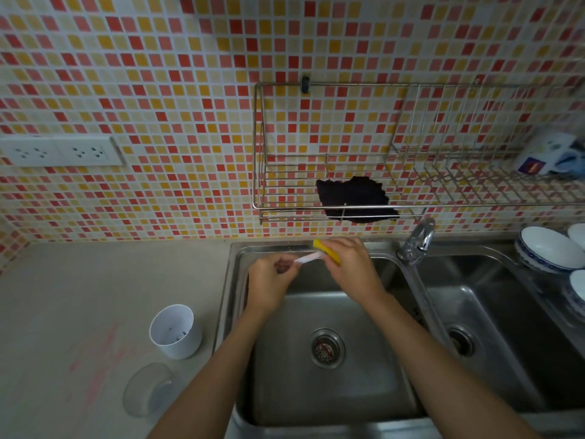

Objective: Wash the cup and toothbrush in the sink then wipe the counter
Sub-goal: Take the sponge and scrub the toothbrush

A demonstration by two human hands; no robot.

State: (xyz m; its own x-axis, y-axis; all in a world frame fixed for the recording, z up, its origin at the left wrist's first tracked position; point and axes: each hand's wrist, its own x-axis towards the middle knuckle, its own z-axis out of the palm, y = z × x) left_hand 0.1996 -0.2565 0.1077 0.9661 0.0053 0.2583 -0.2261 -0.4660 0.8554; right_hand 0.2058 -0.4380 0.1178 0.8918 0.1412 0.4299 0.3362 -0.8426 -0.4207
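Lower left of frame: counter (79,296) carries pink smears (101,359), unwiped. A clear dish (148,389) lies near the bottom edge.

Left of centre: white cup (175,332) stands upright on the counter, just beside the left rim of the sink (316,400) and outside the basin. Cannot tell from here whether it has been washed; its place on the counter fits either.

Centre: left hand (272,280) is over the back of the left basin, fingers pinched on the handle end of the toothbrush (308,258), which runs roughly level toward the right.

Just right of centre: right hand (351,267) is clamped round a yellow sponge (327,250) pressed against the far end of the toothbrush. The brush head is hidden under sponge and fingers.

Above centre: dark cloth (354,199) lies on the wire rack (262,185), untouched. It is a likely candidate for the wipe.

Right of centre: faucet (418,240), no stream visible.

Far right: bowls (547,248) stacked beside the right basin.

Judgement: the step in hand is scrubbing the toothbrush, so the task is early to middle. Left to do: rinse the brush, the cup (status uncertain), and the whole counter wipe
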